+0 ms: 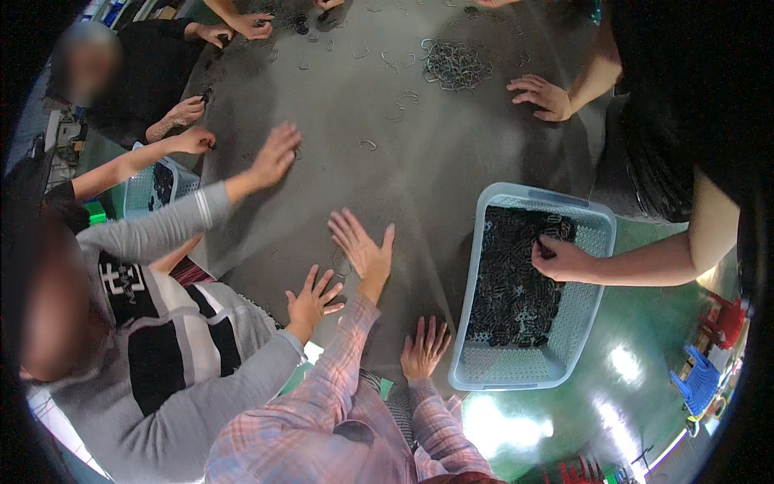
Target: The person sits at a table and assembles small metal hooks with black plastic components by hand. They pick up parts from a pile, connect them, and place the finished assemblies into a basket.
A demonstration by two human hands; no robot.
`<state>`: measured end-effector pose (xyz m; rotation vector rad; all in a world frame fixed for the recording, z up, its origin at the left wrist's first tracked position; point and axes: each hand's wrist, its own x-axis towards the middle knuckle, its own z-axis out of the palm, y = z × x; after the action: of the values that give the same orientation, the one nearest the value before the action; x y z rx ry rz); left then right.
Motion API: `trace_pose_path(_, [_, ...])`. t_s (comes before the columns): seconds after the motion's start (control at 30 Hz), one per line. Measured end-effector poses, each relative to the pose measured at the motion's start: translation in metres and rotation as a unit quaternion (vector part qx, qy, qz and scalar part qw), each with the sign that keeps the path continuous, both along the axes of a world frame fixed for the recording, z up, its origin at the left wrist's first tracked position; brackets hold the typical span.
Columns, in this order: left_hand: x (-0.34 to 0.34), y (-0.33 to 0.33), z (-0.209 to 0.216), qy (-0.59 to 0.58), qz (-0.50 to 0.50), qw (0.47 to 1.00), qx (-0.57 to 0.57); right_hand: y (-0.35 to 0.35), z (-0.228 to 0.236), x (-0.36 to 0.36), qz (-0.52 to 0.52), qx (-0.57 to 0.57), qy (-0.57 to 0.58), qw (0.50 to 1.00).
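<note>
My left hand (363,252), in a plaid sleeve, hovers over or rests on the grey table with fingers spread and thumb out; it holds nothing. Close to it, a co-worker's hand (310,302) with spread fingers reaches in from a grey sleeve. My right hand (426,350) lies open at the table's near edge, left of a light blue plastic basket (528,376). Many small black link-like pieces (512,278) fill the basket's bottom. Beyond my left hand a single bent silver wire piece (368,145) lies on the table (411,210).
A pile of curved silver metal pieces (457,64) sits at the far side, with loose ones around it. A co-worker's hand (560,260) is in the basket at right. Other people's hands work along the left edge, beside another blue basket (139,194). A blue chair (697,379) stands at right.
</note>
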<state>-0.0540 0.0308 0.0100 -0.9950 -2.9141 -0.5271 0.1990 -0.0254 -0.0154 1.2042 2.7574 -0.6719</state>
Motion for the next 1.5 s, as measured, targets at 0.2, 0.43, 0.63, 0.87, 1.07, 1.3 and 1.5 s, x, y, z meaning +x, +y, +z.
trace_pose_path(0.2, [-0.069, 0.044, -0.026, 0.026, 0.082, 0.996, -0.028, 0.126, -0.001, -0.171, -0.088, 0.015, 0.108, 0.99])
trace_pose_path(0.43, [-0.225, 0.204, -0.062, 0.059, 0.113, 0.99, 0.063, 0.169, -0.011, -0.227, -0.12, 0.115, -0.058, 0.984])
trace_pose_path(0.63, [-0.252, 0.314, -0.059, -0.12, -0.095, 0.948, 0.278, 0.16, -0.042, -0.22, -0.149, -0.005, 0.171, 0.974])
trace_pose_path(0.87, [-0.2, 0.236, -0.036, -0.136, -0.046, 0.888, 0.437, 0.18, -0.039, -0.219, -0.136, 0.143, -0.023, 0.98])
trace_pose_path(1.07, [-0.214, 0.139, 0.045, -0.157, 0.025, 0.882, 0.443, 0.165, -0.039, -0.225, -0.108, 0.109, 0.035, 0.988])
trace_pose_path(1.3, [-0.111, 0.072, 0.193, -0.106, -0.018, 0.809, 0.578, 0.179, -0.023, -0.222, -0.145, 0.098, 0.024, 0.984])
trace_pose_path(1.5, [0.016, 0.02, 0.263, -0.156, -0.161, 0.807, 0.546, 0.143, -0.009, -0.193, -0.097, 0.084, 0.045, 0.991])
